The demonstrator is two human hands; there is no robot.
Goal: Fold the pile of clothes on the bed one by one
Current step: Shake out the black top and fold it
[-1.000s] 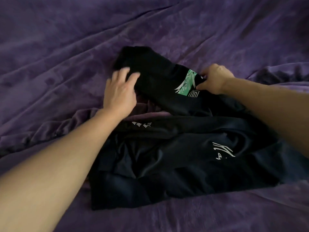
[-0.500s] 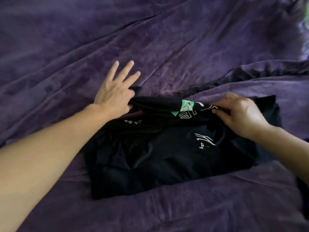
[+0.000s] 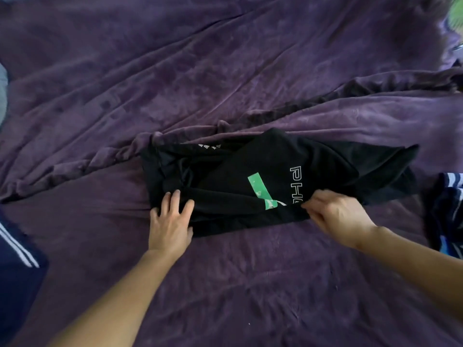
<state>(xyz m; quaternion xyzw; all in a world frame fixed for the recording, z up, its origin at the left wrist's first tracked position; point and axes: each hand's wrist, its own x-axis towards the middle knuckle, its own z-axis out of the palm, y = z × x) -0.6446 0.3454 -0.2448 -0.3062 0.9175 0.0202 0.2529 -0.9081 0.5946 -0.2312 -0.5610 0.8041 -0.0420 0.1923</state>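
Note:
A black garment [image 3: 263,176] with a green patch and white outlined letters lies folded over on the purple bed cover [image 3: 225,71], in the middle of the view. My left hand [image 3: 170,219] lies flat on its near left corner with fingers spread. My right hand [image 3: 333,211] pinches the near right edge of the folded-over layer, fingers curled. White print shows on the lower layer at the far left edge.
A dark blue garment with white stripes [image 3: 17,259] lies at the left edge. Another blue and white striped piece [image 3: 448,211] sits at the right edge. A ridge of bunched cover runs behind the black garment.
The far part of the black garment has been brought over toward me, so the green patch now lies on top. Both hands moved to its near edge.

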